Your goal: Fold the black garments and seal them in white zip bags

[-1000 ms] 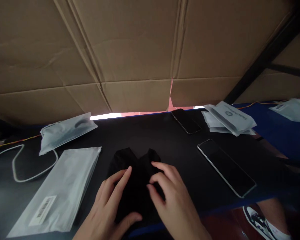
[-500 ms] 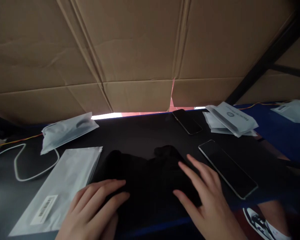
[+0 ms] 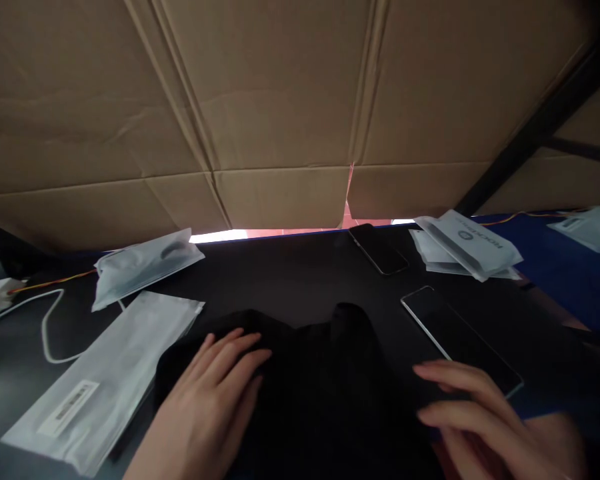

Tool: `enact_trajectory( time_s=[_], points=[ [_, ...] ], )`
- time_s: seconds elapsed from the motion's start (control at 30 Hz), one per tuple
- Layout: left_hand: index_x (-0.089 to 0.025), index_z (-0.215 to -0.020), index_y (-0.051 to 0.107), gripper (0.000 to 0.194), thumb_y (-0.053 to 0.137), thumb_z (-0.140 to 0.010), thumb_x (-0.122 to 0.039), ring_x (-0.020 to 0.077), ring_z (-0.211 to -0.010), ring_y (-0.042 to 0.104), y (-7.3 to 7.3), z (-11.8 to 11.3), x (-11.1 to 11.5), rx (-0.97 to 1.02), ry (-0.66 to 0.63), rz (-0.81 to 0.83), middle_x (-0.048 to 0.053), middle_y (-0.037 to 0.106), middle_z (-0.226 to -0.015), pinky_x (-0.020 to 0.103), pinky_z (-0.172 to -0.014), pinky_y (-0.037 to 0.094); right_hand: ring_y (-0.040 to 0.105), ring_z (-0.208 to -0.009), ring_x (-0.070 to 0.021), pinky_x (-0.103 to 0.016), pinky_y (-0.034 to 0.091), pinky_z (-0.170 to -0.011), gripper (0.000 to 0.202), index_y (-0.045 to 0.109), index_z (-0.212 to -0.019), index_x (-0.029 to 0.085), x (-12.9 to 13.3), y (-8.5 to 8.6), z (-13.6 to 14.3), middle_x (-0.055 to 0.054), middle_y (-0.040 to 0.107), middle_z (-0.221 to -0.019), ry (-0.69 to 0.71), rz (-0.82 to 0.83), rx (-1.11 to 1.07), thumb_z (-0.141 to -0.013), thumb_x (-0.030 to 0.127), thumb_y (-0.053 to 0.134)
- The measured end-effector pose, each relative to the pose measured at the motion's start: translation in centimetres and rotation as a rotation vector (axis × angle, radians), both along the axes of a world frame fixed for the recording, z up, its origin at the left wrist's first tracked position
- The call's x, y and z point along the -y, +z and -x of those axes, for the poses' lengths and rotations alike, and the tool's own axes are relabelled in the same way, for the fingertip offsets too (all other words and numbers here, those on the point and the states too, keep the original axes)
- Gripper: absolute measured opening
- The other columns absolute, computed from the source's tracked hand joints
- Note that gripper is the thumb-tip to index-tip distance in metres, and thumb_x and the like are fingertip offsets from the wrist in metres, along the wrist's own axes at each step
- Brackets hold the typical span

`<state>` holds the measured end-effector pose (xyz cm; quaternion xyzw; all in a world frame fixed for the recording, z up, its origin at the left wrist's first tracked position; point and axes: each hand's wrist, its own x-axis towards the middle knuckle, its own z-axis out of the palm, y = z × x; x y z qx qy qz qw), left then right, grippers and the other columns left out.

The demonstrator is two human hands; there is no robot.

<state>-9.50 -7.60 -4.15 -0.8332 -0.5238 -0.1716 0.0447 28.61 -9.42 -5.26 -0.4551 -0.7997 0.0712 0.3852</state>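
Note:
A black cloth [image 3: 320,387] lies spread on the dark table at the front centre. My left hand [image 3: 213,393] rests on its left part, fingers spread and nothing gripped. Off the cloth's right side is my right hand [image 3: 475,413], its fingers apart and curved, near the lower end of a phone with a pale edge [image 3: 460,333]. Nothing shows between those fingers. Left of my left hand, a long white zip pouch with a barcode label [image 3: 115,373] lies flat.
A smaller dark phone [image 3: 379,250] lies further back. White packets [image 3: 473,243] are stacked at the back right. Another pouch [image 3: 147,263] and a white cable [image 3: 45,333] lie at the left. Cardboard [image 3: 280,100] stands behind the table [image 3: 280,267].
My right hand has moved right, off the cloth. My left hand has shifted slightly up and right. The cloth reaches further left and right, and the long pouch has turned slightly.

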Motion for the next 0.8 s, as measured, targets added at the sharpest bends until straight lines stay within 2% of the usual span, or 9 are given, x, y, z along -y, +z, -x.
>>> enact_trajectory(
  time_s=[0.13,0.2,0.33,0.43,0.5,0.6,0.67,0.73,0.8],
  points=[
    [-0.028,-0.102,0.072,0.03,0.044,-0.112,-0.024,0.0218,-0.093,0.077,1.3,-2.7,-1.2,0.077,-0.046,0.135,0.002,0.076,-0.106,0.039,-0.084,0.067,0.061,-0.138,-0.0273,-0.046,0.064,-0.107,0.047,0.077,-0.119,0.035,-3.1,2.2,5.4,0.001,0.07,-0.147,0.121,0.151,0.225,-0.099,0.001,0.051],
    [-0.027,-0.095,0.071,0.028,0.048,-0.111,-0.025,0.0221,-0.083,0.072,1.5,-2.3,-1.1,0.076,-0.028,0.103,0.003,0.071,-0.095,0.037,-0.071,0.062,0.055,-0.144,-0.0306,-0.053,0.061,-0.11,0.05,0.077,-0.129,0.036,-4.5,2.4,6.7,0.001,0.058,-0.164,0.126,0.152,0.291,-0.102,0.001,0.053],
    [-0.031,-0.099,0.073,0.003,0.073,-0.1,-0.034,0.0227,-0.079,0.07,1.8,-1.2,-0.2,0.025,-0.113,0.094,0.0,0.07,-0.089,0.039,-0.072,0.062,0.047,-0.15,-0.0385,-0.063,0.057,-0.111,0.034,0.079,-0.13,0.039,-7.3,1.4,7.0,0.003,0.034,-0.182,0.11,0.126,0.353,-0.102,0.019,0.076],
    [-0.035,-0.116,0.076,0.044,0.096,-0.078,-0.041,0.0293,-0.099,0.078,1.7,-1.0,0.4,-0.022,-0.222,0.257,0.001,0.079,-0.114,0.047,-0.084,0.069,0.055,-0.143,-0.0404,-0.065,0.057,-0.108,0.016,0.082,-0.104,0.032,-9.8,0.5,7.5,0.001,0.055,-0.17,0.006,0.099,0.332,-0.093,0.021,0.087],
    [-0.039,-0.136,0.071,0.071,0.1,-0.072,-0.043,0.0382,-0.124,0.075,1.6,-0.8,0.6,-0.042,-0.231,0.31,0.006,0.074,-0.143,0.064,-0.103,0.066,0.061,-0.135,-0.0417,-0.067,0.059,-0.103,0.008,0.078,-0.096,0.026,-11.2,0.0,8.1,-0.005,0.067,-0.157,-0.108,0.086,0.283,-0.095,0.022,0.085],
    [-0.043,-0.159,0.055,0.094,0.097,-0.076,-0.055,0.0463,-0.15,0.058,1.2,-0.4,0.3,-0.016,-0.205,0.286,0.01,0.055,-0.17,0.078,-0.117,0.051,0.064,-0.135,-0.0405,-0.067,0.059,-0.105,0.021,0.074,-0.125,0.02,-11.9,0.2,8.7,-0.016,0.066,-0.155,-0.237,0.044,0.204,-0.106,0.025,0.067],
    [-0.041,-0.168,0.045,0.093,0.086,-0.088,-0.065,0.0455,-0.156,0.053,0.7,-0.3,-0.3,0.016,-0.177,0.223,0.012,0.049,-0.175,0.076,-0.119,0.05,0.059,-0.145,-0.0348,-0.06,0.055,-0.117,0.033,0.067,-0.142,0.019,-11.2,0.5,8.9,-0.014,0.061,-0.162,-0.171,0.019,0.184,-0.112,0.025,0.055],
    [-0.039,-0.173,0.035,0.082,0.067,-0.103,-0.066,0.0418,-0.157,0.053,-0.3,-0.5,-1.1,0.023,-0.133,0.16,0.012,0.047,-0.177,0.073,-0.117,0.053,0.05,-0.158,-0.029,-0.053,0.05,-0.125,0.039,0.063,-0.152,0.023,-10.0,0.4,8.9,-0.007,0.055,-0.17,0.009,0.05,0.247,-0.115,0.026,0.05],
    [-0.039,-0.176,0.027,0.074,0.051,-0.11,-0.063,0.0408,-0.156,0.054,-1.7,-0.7,-2.1,-0.013,-0.041,0.143,0.011,0.043,-0.179,0.073,-0.112,0.057,0.041,-0.165,-0.0288,-0.054,0.046,-0.129,0.046,0.057,-0.162,0.026,-9.1,-0.1,8.9,-0.003,0.047,-0.176,0.146,0.131,0.359,-0.116,0.03,0.049]
  ],
)
